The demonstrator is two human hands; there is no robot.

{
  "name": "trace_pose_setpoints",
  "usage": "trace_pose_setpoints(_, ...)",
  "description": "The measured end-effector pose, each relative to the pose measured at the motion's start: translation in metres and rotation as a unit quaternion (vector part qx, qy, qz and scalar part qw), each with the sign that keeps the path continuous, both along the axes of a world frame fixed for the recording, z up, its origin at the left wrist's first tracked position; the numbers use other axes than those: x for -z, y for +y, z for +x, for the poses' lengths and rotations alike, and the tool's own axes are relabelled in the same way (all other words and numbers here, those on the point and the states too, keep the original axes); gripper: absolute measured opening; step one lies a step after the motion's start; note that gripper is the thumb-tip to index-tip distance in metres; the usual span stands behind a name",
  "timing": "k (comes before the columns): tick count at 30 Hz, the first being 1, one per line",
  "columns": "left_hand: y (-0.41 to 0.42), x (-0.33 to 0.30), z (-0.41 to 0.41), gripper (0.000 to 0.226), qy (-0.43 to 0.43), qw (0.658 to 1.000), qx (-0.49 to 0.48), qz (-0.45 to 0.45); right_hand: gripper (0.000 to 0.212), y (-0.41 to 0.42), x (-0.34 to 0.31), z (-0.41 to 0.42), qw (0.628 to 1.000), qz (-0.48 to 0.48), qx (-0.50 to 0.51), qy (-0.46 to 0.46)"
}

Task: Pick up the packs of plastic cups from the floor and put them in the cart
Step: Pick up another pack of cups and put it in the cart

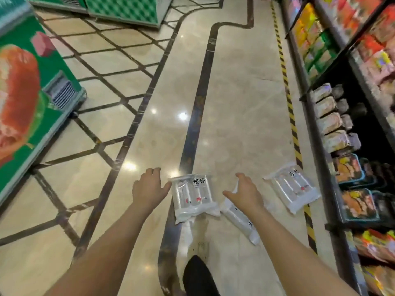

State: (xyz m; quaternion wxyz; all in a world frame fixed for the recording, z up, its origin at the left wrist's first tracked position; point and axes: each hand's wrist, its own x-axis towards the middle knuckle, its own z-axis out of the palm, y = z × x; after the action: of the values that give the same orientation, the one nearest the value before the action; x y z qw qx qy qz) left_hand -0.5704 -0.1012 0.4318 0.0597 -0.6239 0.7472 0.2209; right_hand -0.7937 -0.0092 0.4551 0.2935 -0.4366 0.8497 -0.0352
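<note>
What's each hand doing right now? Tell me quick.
Left hand: open, empty, beside the middle pack.
Right hand: open, empty, over the tilted pack.

Three clear cup packs (193,197) (240,218) (291,188) lie flat on the floor.

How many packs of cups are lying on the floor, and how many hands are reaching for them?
Packs of plastic cups on the floor: 3, the middle pack, the pack under the right hand, the pack by the shelf
Bare hands, both open and empty: 2, left hand, right hand
Total: 5
</note>
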Motion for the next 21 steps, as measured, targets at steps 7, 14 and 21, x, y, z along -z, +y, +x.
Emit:
trace_pose_setpoints(7, -0.095, 0.193, -0.049, 0.061, 0.025, 0.992, -0.085, 0.087, 0.071, -0.124, 0.198, -0.052, 0.998, 0.048, 0.021, -0.046)
trace_pose_setpoints(14, -0.153, 0.455, -0.055, 0.075, 0.02, 0.967, -0.133, 0.215, 0.08, -0.173, 0.469, -0.086, 0.985, 0.128, 0.076, -0.085)
trace_pose_setpoints(21, -0.176, 0.594, -0.067, 0.087, 0.031, 0.938, -0.1, 0.33, 0.104, -0.193, 0.618, -0.107, 0.94, 0.191, 0.157, -0.233)
